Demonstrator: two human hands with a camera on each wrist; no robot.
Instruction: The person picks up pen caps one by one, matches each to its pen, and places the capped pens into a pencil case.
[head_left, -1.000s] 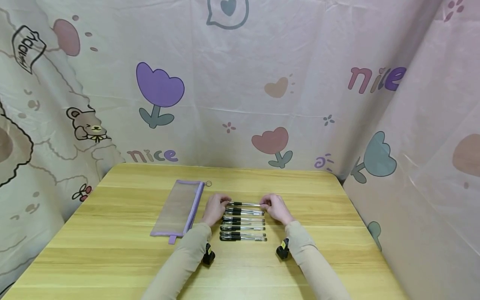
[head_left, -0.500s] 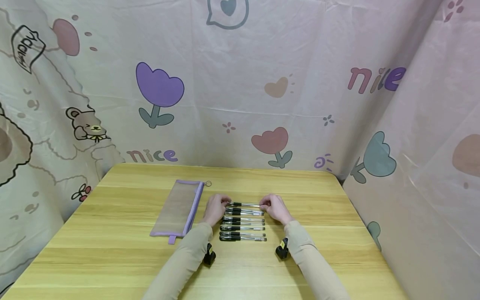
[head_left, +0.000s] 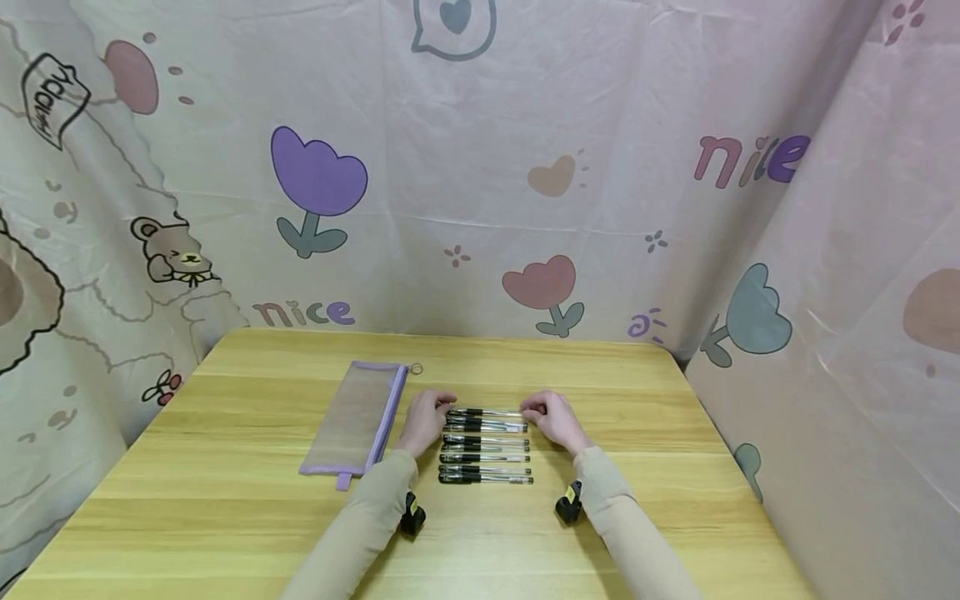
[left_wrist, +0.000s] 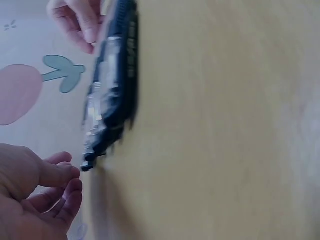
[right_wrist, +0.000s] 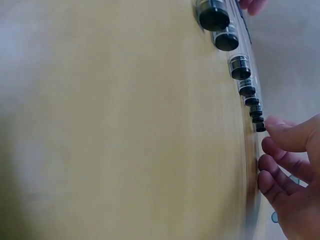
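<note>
The left hand [head_left: 425,422] has eased off the farthest pen [head_left: 487,412], fingers loose, so that pen seems settled beside the others on the worktop [head_left: 622,387]. The right hand [head_left: 556,420] is at its other end (pinching or not, I cannot tell)

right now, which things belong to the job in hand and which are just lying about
Seemingly in the job:
black pens, lined up
left grip and right grip, at the row's far end

Apparently just lying about:
purple-trimmed mesh pouch, with neither grip on it, though possibly needed later
</note>
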